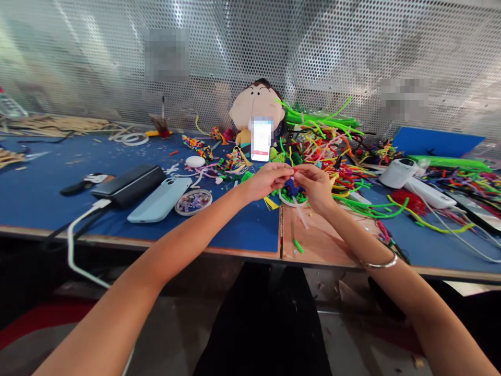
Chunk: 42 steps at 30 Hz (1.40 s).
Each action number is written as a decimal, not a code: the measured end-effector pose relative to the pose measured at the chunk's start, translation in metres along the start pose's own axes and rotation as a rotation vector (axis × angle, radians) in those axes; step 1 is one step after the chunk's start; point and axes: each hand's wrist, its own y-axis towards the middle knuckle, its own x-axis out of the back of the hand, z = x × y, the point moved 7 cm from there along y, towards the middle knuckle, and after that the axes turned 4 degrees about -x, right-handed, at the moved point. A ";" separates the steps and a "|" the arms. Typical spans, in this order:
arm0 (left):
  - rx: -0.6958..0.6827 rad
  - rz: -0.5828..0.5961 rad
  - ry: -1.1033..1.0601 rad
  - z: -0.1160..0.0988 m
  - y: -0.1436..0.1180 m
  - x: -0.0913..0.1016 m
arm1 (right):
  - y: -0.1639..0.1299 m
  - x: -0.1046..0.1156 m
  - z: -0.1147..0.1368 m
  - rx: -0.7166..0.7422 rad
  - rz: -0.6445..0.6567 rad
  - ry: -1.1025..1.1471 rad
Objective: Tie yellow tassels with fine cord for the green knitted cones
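Centre of frame: left hand (267,180) and right hand (316,186) both pinch a small blue pipe-cleaner piece (291,186) — twisting step in hand; next move likely calls for a steady, fine-fingered grip.

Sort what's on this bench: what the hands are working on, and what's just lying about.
In hand: left hand and right hand pinching a small blue pipe-cleaner piece.

Lying about: pale blue phone, black power bank, bead dish, plush doll, green pipe cleaners.
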 end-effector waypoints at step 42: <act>-0.726 0.036 1.117 -0.034 -0.014 -0.012 | -0.004 -0.011 -0.011 -0.428 0.306 0.219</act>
